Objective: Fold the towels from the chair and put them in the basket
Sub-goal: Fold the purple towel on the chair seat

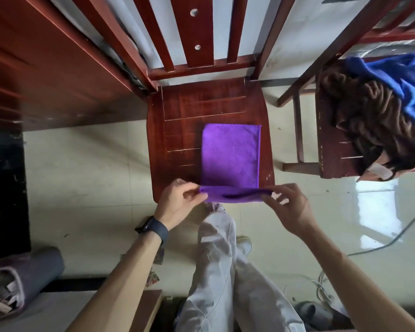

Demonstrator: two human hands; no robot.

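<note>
The purple towel (230, 154) lies flat on the seat of the chair (177, 130) in the middle of the frame, its near edge raised off the seat's front lip. The likely trouble is a crooked fold: if one hand carries its corner further than the other, the edges land skewed, and a loose pinch could drop a corner toward the floor. The left hand (177, 202) pinches the near left corner between thumb and curled fingers; the right hand (290, 207) pinches the near right corner likewise.
</note>
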